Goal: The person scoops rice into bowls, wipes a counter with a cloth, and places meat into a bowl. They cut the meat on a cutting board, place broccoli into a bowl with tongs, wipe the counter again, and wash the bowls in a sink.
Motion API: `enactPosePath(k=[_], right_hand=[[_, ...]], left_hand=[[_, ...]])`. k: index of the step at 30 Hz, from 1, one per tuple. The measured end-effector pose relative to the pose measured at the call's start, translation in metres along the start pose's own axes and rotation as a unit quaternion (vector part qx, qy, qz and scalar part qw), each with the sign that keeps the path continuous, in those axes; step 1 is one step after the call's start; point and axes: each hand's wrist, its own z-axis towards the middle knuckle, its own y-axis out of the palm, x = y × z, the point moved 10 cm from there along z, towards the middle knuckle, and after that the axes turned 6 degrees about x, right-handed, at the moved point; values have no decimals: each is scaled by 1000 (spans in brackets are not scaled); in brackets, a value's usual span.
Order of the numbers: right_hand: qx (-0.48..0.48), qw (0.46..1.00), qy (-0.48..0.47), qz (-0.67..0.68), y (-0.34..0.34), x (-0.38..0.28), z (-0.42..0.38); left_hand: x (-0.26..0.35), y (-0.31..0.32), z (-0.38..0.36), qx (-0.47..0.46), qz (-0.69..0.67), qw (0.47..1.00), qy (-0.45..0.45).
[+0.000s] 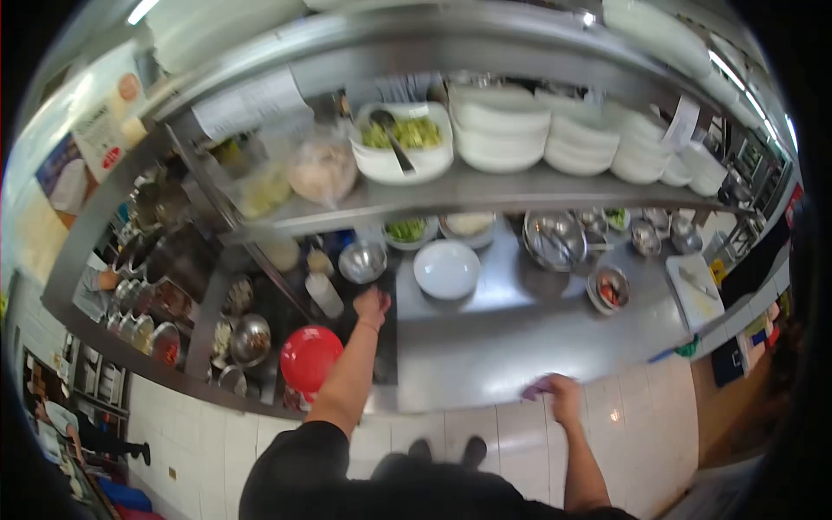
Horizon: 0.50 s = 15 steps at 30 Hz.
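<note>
My left hand [373, 307] is stretched forward over the dark left part of the counter, its fingers closed just below a steel bowl [362, 262]; what they hold, if anything, is hidden. A white squeeze bottle [324, 295] stands left of this hand, and a red bowl [311, 359] lies beside my left forearm. A white bowl [446, 269] sits to the right of the hand. My right hand [563, 397] hangs in front of the counter's near edge, above the floor, with its fingers closed on a thin purple piece [542, 386].
On the shelf [485, 192] stand stacked white dishes [500, 130] and a tub of chopped greens [403, 165] with a spoon. Several steel bowls [555, 240] line the counter's back. A cutting board [696, 293] with a knife is at right. Another person [87, 431] stands far left.
</note>
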Motion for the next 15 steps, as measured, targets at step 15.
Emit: enactPosePath(k=[15], right_hand=[[-195, 972, -131, 8, 208, -93, -17]], left_hand=[[305, 103, -347, -209, 56, 812, 542]])
